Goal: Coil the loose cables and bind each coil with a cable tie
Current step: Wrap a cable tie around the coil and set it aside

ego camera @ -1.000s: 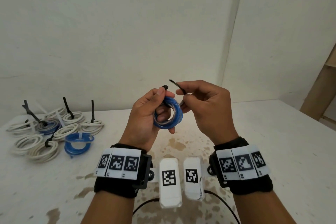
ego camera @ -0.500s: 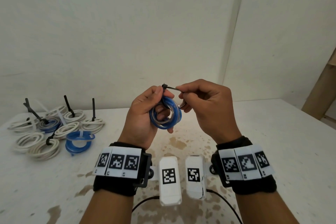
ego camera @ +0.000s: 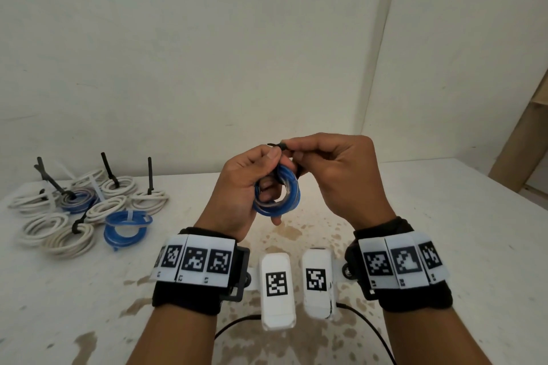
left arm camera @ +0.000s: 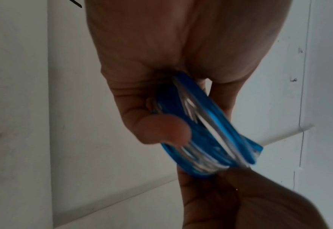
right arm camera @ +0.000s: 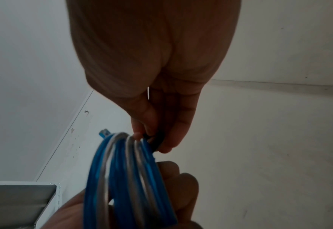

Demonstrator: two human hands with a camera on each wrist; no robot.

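A small coil of blue and silver cable (ego camera: 277, 197) is held up above the table in my left hand (ego camera: 252, 187), thumb on its top and fingers curled through the ring; the same blue coil (left arm camera: 206, 131) fills the left wrist view. A black cable tie (ego camera: 280, 146) loops over the coil's top. My right hand (ego camera: 326, 175) pinches the tie beside the coil, and the black tie (right arm camera: 153, 141) shows between its fingertips against the blue coil (right arm camera: 126, 178). The tie's tail is hidden inside the right hand.
A heap of bound coils lies on the white table (ego camera: 444, 231) at the far left: white coils (ego camera: 68, 238), a blue coil with a white tie (ego camera: 127, 227), and black tie tails (ego camera: 149, 175) sticking up. A wooden frame (ego camera: 522, 139) stands at the right edge.
The tie's free tail, which stuck up a second ago, has been drawn into my right hand. The loop sits tighter on the coil and both hands have closed together.
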